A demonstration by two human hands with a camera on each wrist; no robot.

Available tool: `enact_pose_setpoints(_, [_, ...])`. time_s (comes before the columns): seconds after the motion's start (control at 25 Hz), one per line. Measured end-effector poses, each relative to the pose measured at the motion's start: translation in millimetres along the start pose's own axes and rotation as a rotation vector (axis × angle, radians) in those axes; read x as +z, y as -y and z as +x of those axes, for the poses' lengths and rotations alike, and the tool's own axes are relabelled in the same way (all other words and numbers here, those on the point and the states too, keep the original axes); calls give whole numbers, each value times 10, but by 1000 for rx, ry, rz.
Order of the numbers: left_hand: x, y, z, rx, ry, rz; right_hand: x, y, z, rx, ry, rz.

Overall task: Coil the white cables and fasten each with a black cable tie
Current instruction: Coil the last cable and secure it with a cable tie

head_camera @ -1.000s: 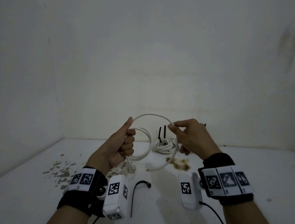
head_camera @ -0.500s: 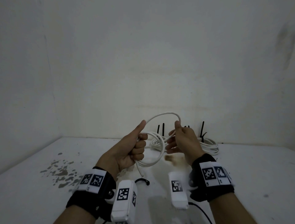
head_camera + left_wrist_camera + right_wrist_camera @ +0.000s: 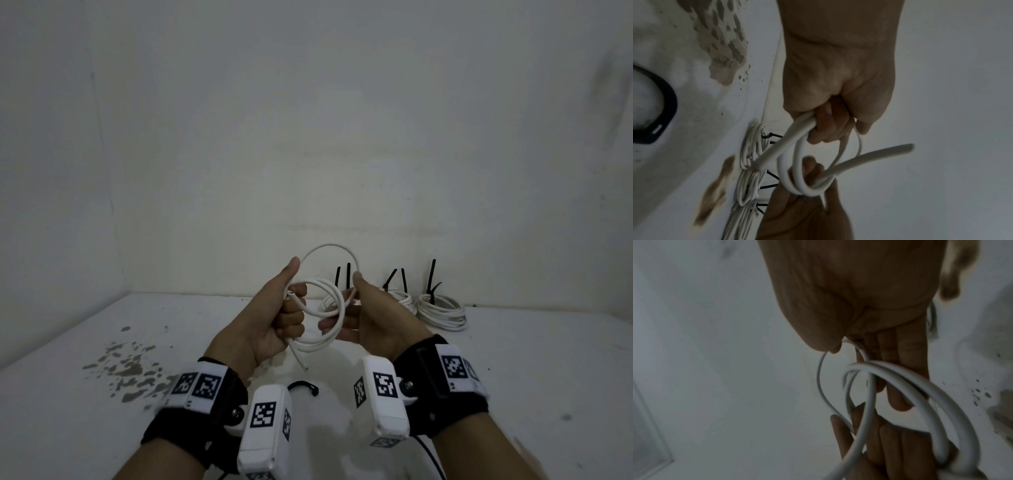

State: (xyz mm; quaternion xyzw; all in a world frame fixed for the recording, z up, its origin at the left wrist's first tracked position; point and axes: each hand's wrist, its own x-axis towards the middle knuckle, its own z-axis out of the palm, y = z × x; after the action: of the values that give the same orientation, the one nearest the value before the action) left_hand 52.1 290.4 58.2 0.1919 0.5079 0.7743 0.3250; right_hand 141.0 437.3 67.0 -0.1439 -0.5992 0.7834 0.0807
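Note:
Both hands hold a white cable [image 3: 329, 301] in the air above the table, wound into a few loops. My left hand [image 3: 274, 315] grips the coil's left side in a fist with the thumb up [image 3: 830, 123]. My right hand [image 3: 366, 308] pinches the top loop between thumb and forefinger [image 3: 840, 344], its other fingers straight behind the loops. A loose cable end [image 3: 301, 363] hangs below the left hand. A black cable tie [image 3: 303, 387] lies curved on the table between my wrists, and appears at the left edge of the left wrist view as the black cable tie [image 3: 663, 104].
Three coiled white cables with upright black ties lie along the back wall; the rightmost coil [image 3: 442, 308] shows whole and the others sit partly behind my hands. Flaked patches [image 3: 126, 370] mark the white table [image 3: 513, 377] at the left. Walls close the left and back.
My right hand has brought the top loop leftward toward the left hand, and the loops have drawn closer together. Both hands sit nearer each other than a second ago.

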Motion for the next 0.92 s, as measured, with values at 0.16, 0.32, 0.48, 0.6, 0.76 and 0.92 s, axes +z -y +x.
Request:
enact_pose_setpoints(0.16, [22,-27,22,59,-70,28,154,-44,-48,-119,51,-377])
enact_pose_setpoints(0.32, [-17,-101,2,78,-85,16,191,21,-103,-155,-71,-637])
enact_pose_setpoints(0.48, [-99,-176,31,144,-140,-22,242,119,-249,-141,-9,-744])
enact_pose_setpoints(0.6, [-436,-278,40,179,-253,-227,276,160,-287,-235,-46,-692])
enact_pose_setpoints(0.76, [-877,-337,35,125,-289,-421,142,262,-326,-327,-113,-584])
enact_pose_setpoints(0.92, [-923,-331,80,108,-252,-450,116,339,-369,-377,-125,-505])
